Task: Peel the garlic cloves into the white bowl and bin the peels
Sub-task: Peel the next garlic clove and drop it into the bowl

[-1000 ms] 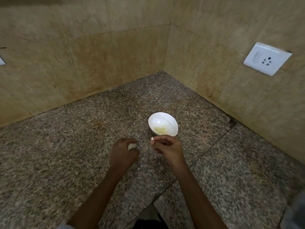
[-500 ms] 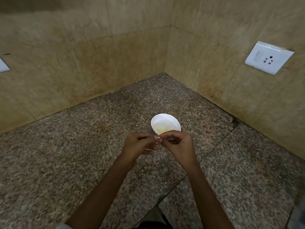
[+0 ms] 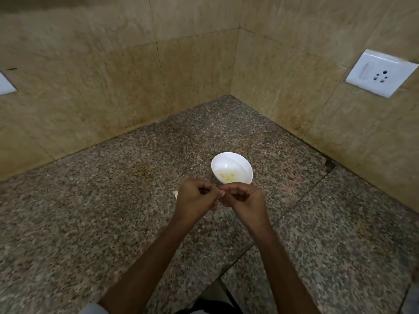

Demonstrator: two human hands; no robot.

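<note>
The garlic clove (image 3: 221, 193), barely showing, is sitting at 6 o'clock of the white bowl (image 3: 226, 160), which is holding peeled cloves (image 3: 227, 177). The left hand (image 3: 195, 199) and right hand (image 3: 246, 200) are each pinching the clove in a narrow grip. A peel scrap (image 3: 175, 194) is lying on the tabletop (image 3: 90, 211) at 9 o'clock of the left hand.

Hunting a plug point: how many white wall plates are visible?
2. One wall plate on the right wall, with switch and socket holes; a second wall plate on the left wall, cut off by the picture's edge.

Home kitchen corner: speckled granite counter (image 3: 95, 200), beige wall tiles (image 3: 113, 75), wall socket (image 3: 381, 73).
</note>
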